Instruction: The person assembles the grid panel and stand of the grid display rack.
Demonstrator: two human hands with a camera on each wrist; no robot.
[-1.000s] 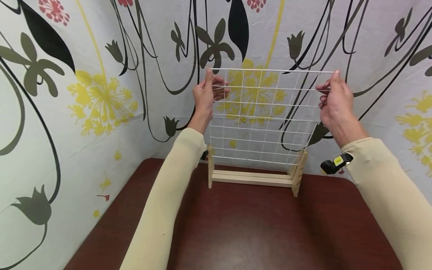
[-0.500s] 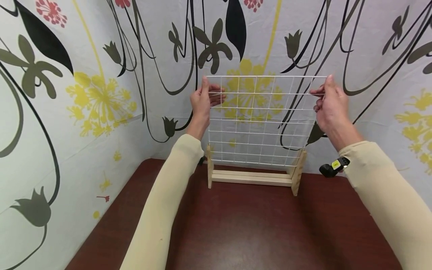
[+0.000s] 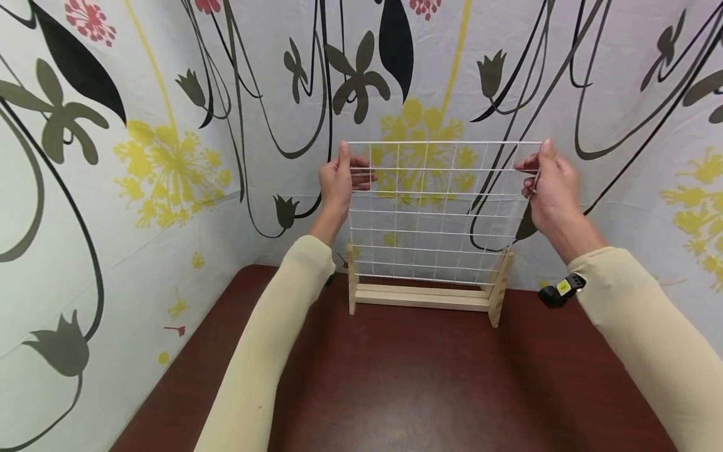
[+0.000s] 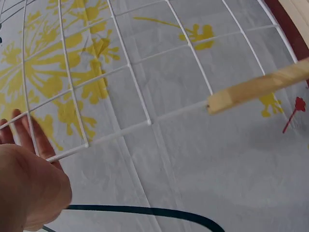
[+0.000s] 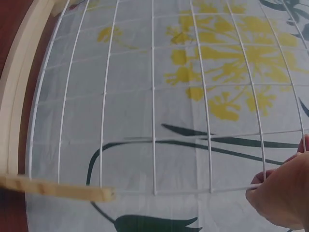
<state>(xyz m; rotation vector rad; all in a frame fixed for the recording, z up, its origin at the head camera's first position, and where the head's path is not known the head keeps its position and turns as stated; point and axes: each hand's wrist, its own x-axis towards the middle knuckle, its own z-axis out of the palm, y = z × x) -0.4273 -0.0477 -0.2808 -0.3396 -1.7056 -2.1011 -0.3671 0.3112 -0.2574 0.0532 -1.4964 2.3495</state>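
A white wire grid panel [image 3: 435, 213] stands nearly upright, its lower part between the uprights of a pale wooden stand [image 3: 423, 300]. The bottom wire is just above the stand's crossbar. My left hand [image 3: 339, 185] holds the panel's upper left edge, thumb in front and fingers behind the wires. At the upper right edge, my right hand [image 3: 553, 191] pinches the panel. Close up, the left wrist view has the left hand [image 4: 36, 179] at the side wire and one wooden upright [image 4: 256, 89]. The right wrist view has the right hand [image 5: 285, 193] gripping a corner, fingers partly hidden.
The stand rests near the back of a dark reddish-brown table [image 3: 395, 376]. Close behind and to the left hangs a floral-patterned cloth [image 3: 271, 125]. A small black device [image 3: 562, 290] is strapped at the right wrist.
Both hands have lowered the wire grid panel, and its bottom wire is closer to the stand's crossbar. The right hand has also shifted slightly left. The stand has stayed in place.
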